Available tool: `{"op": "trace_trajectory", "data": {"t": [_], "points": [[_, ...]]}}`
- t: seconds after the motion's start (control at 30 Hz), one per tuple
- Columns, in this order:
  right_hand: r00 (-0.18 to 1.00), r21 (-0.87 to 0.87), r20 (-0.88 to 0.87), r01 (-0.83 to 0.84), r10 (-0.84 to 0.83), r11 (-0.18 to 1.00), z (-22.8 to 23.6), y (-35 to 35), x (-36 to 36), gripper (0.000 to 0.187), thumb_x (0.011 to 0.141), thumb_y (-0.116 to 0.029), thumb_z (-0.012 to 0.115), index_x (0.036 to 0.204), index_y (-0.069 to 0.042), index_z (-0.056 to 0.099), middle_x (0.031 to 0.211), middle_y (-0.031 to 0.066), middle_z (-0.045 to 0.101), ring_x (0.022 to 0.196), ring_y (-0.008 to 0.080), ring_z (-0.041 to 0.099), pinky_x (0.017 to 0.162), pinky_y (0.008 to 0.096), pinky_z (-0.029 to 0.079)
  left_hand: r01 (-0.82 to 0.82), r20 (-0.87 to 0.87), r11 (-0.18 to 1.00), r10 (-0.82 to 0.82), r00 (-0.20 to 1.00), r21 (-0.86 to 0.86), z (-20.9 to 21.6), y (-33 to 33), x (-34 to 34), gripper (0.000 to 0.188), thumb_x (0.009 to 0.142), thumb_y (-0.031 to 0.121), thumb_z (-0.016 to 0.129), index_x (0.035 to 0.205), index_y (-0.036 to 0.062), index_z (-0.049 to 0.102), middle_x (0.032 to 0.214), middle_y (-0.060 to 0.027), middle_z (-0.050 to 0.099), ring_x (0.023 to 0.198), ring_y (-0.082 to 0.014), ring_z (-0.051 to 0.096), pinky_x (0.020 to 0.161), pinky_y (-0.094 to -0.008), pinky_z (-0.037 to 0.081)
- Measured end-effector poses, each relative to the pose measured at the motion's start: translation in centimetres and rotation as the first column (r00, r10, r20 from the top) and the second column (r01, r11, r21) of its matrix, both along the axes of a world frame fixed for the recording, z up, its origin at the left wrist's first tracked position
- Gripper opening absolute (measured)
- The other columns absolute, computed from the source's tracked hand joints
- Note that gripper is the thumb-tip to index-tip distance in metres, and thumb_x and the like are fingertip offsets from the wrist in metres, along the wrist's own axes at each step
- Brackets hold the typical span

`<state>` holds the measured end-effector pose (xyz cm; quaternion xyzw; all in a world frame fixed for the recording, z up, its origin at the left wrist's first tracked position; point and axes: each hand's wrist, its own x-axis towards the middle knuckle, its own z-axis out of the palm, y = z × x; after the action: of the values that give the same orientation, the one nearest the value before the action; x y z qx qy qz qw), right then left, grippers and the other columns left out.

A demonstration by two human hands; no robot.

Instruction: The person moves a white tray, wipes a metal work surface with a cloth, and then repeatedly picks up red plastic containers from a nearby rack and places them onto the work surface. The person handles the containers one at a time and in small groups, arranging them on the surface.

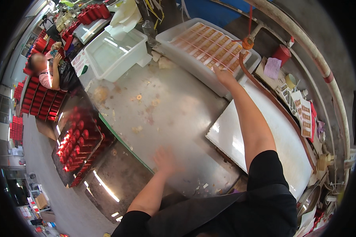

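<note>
My right hand (225,77) reaches over the near edge of a white plastic tub (203,72). Its fingers are closed at the edge of a printed sheet (209,44), which carries rows of small orange-and-gold labels and lies in the tub. How much of the sheet lies under the fingers is hidden. My left hand (165,161) is smeared by motion above the near part of the metal table (174,118). Its fingers look stretched out, and nothing shows in them.
A second white tub (114,73) of clear liquid stands at the far left. Beside my right arm lies a white board (261,126), with a brown hose (279,100) along it. Red cylinders (77,136) fill a rack on the left. A co-worker (47,71) sits beyond.
</note>
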<state>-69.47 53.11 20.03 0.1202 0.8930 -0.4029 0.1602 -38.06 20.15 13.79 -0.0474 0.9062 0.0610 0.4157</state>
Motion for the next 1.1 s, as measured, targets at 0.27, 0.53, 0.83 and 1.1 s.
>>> {"op": "trace_trajectory", "data": {"t": [0.27, 0.53, 0.83, 1.1], "points": [[1.0, -0.052, -0.014, -0.006, 0.005, 0.999, 0.9, -0.7, -0.2, 0.084, 0.098, -0.066, 0.034, 0.139, 0.004, 0.053, 0.145, 0.0295, 0.049, 0.14, 0.04, 0.043, 0.114, 0.0411, 0.033, 0.041, 0.004, 0.999, -0.041, 0.999, -0.01, -0.1, -0.3, 0.3, 0.147, 0.059, 0.061, 0.086, 0.16, 0.0116, -0.009, 0.162, -0.0321, -0.015, 0.149, -0.051, -0.016, 0.117, -0.0647, -0.003], [0.999, 0.032, 0.025, -0.046, 0.045, 0.998, 0.9, -0.2, -0.8, 0.09, 0.097, -0.071, 0.032, 0.144, 0.004, 0.047, 0.151, 0.0273, 0.042, 0.145, 0.0371, 0.035, 0.117, 0.0398, 0.027, 0.016, 0.031, 1.0, -0.015, 0.999, -0.017, 0.7, 0.1, 0.1, 0.147, 0.058, 0.06, 0.087, 0.16, 0.0113, -0.008, 0.162, -0.0317, -0.015, 0.149, -0.0508, -0.015, 0.117, -0.064, -0.003], [0.998, -0.034, -0.034, -0.051, 0.05, 0.998, -0.1, -0.9, -0.4, 0.082, 0.099, -0.066, 0.029, 0.145, -0.001, 0.049, 0.15, 0.0276, 0.044, 0.143, 0.0388, 0.038, 0.119, 0.0405, 0.026, -0.008, -0.005, 1.0, 0.008, 1.0, 0.001, -0.1, -0.3, 0.6, 0.147, 0.058, 0.06, 0.088, 0.16, 0.0108, -0.006, 0.162, -0.0322, -0.012, 0.149, -0.0514, -0.013, 0.117, -0.064, -0.002], [0.996, 0.103, -0.046, -0.072, 0.077, 0.992, 0.9, -0.6, -0.3, 0.083, 0.098, -0.067, 0.028, 0.145, -0.002, 0.049, 0.151, 0.026, 0.044, 0.144, 0.0381, 0.037, 0.119, 0.0407, 0.026, -0.018, -0.008, 0.999, 0.018, 1.0, 0.042, 0.4, 0.1, 0.3, 0.147, 0.055, 0.059, 0.089, 0.16, 0.012, -0.003, 0.162, -0.0324, -0.011, 0.149, -0.0513, -0.013, 0.117, -0.0648, -0.003]]}}
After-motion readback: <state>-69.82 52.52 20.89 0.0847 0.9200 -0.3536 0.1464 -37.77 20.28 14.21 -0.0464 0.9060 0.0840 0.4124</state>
